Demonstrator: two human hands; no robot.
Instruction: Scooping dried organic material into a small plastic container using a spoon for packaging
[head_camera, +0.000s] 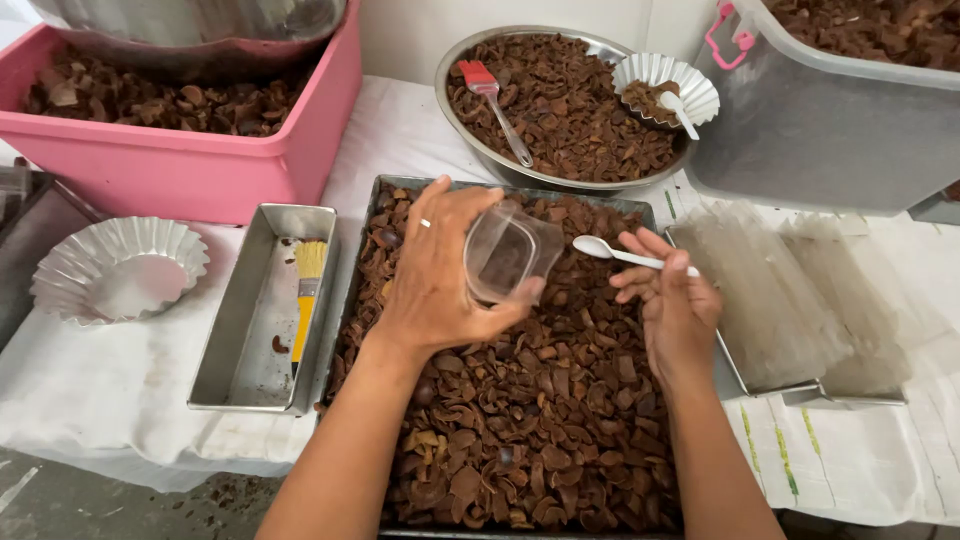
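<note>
**Q:** State the grip condition of each hand.

**A:** The left hand (435, 268) is closed around a small clear plastic cup (505, 253), thumb under its rim, fingers over the back. The cup is tilted, mouth turned toward the right. The right hand (672, 300) pinches a white plastic spoon (620, 254) by its handle.

**Q:** How does the spoon lie relative to the cup?

**A:** Its long axis runs roughly left–right, bowl end leftmost, just beside the cup's mouth but apart from it. The right hand is the nearer to the spoon; the left carries the cup only. Both are held above the far half of the dark metal tray (358, 262).

**Q:** Materials and textures?

**A:** The tray is filled with brown shell fragments (540, 420) — curved, dry-looking, irregular. The cup is thin, transparent and rounded-square. To the left stands a rectangular steel pan (225, 350) holding a yellow-handled brush (306, 300); beyond that, a fluted foil dish (115, 268).
</note>
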